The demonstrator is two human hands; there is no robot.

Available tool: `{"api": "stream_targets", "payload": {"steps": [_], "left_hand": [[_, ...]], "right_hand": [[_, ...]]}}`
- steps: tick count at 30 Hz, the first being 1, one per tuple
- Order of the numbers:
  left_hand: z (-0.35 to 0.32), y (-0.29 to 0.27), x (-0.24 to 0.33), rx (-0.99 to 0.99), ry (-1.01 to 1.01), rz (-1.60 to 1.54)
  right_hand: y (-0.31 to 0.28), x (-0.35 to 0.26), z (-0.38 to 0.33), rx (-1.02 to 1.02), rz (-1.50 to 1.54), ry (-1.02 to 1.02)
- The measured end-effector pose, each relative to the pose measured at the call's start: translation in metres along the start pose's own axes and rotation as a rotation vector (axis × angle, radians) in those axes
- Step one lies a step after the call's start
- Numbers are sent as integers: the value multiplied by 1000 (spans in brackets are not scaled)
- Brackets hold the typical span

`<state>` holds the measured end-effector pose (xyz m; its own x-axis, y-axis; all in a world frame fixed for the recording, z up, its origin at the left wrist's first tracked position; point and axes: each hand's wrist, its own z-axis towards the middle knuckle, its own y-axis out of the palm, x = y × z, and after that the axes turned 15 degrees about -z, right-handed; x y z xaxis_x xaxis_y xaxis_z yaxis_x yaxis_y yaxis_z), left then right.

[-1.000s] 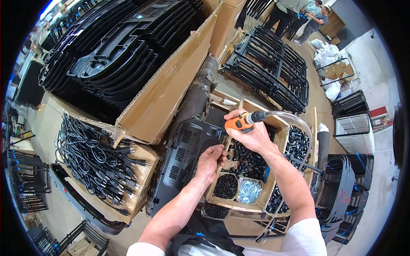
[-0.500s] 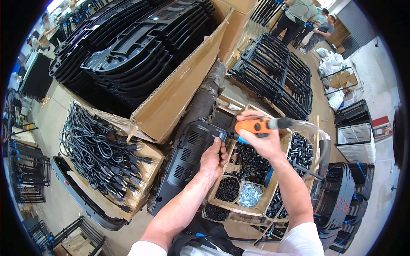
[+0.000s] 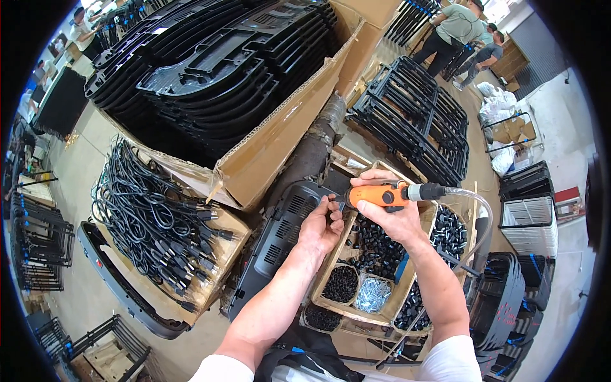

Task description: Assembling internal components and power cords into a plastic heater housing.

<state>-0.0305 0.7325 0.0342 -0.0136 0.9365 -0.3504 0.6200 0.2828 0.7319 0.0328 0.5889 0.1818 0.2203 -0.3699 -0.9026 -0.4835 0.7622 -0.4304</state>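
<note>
Two hands: both are working close together at the far end of the cover [image 3: 280, 232], from what I'm seeing here.
Left hand [image 3: 322, 228]: it is bending its thumb and fingers nearly together at that end, just beside the driver's nose; whether it is pinching something small, I am not able to tell.
Right hand [image 3: 393, 213]: it is wrapping firmly round the orange driver [image 3: 372, 196] and pointing its nose leftward; whether the tip is touching the cover, I am not able to tell.
Hose: a clear hose [image 3: 474, 194] is running from the driver's rear and curving down to the right.
Cover: dark and vented, it is lying slantwise just left of the wooden bin [image 3: 350, 310].
Bin: black caps [image 3: 375, 248] are filling a wide compartment; at the near end, black screws [image 3: 340, 284] are sitting beside silver screws [image 3: 374, 295].
Carton: to the far left, the carton [image 3: 286, 127] is holding stacked black panels [image 3: 210, 70].
Cables: a tangle of black cables [image 3: 153, 216] is lying on cardboard, left of the cover.
Frames: black frames [image 3: 414, 114] are standing beyond the bin.
Back of the room: people [image 3: 458, 28] are standing past the frames, and white sacks [image 3: 496, 105] are slumping towards the right wall.
</note>
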Motion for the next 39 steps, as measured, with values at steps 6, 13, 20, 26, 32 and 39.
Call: {"api": "stream_targets", "payload": {"steps": [6,13,20,26,32,39], "left_hand": [[6,-1,6,-5,2,-28],[-7,19,-8,129,129,164],[-33,-8,-15,77,157,427],[-49,-24,-12,-18,101,471],[-56,-34,-2,-92,49,481],[-60,-39,8,-123,86,524]], "right_hand": [[6,-4,7,-34,-19,-3],[19,1,16,5,0,-39],[28,11,41,49,-80,-52],[35,20,55,13,-166,-30],[36,22,64,-52,-328,-142],[38,26,65,-66,-270,-65]]}}
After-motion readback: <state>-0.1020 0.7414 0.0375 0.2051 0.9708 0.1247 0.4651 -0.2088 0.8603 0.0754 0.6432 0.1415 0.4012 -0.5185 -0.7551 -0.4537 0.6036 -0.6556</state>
